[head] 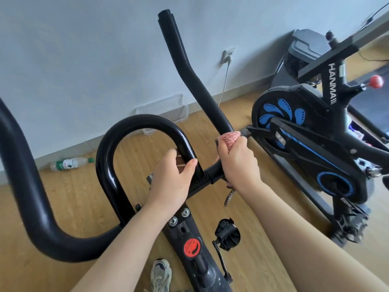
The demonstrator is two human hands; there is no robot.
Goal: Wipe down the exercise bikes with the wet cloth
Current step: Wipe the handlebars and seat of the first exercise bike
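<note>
A: Bottom of frame first. What is nearest?

B: A pale shoe (161, 275) on the wood floor (73, 207). Beside it is the near bike (200, 268), black frame with a round red knob (192, 247). A black pedal (227, 233) sits just right of the frame.

A: Hands?

B: Both are at centre frame, on the handlebar (105, 165). The left hand (172, 182) grips the right side of the glossy centre loop. Its fingers are curled over the tube and the thumb lies on the near side.

A: And the other?

B: The right hand (237, 163) is clamped in a fist round the cloth (228, 139). The cloth is pink and wrapped on the right handlebar arm at its lower bend. Its bunched end shows above the fist, and a dark checked edge hangs below the hand.

A: Further back?

B: The second bike (315, 133) is at the right, black with blue trim and a red-tipped lever. A plastic bottle (69, 163) lies on the floor at left, by the wall (84, 49). A clear box (164, 110) leans against the wall, centre. Above it is a wall socket (228, 54), with a cable plugged in.
</note>
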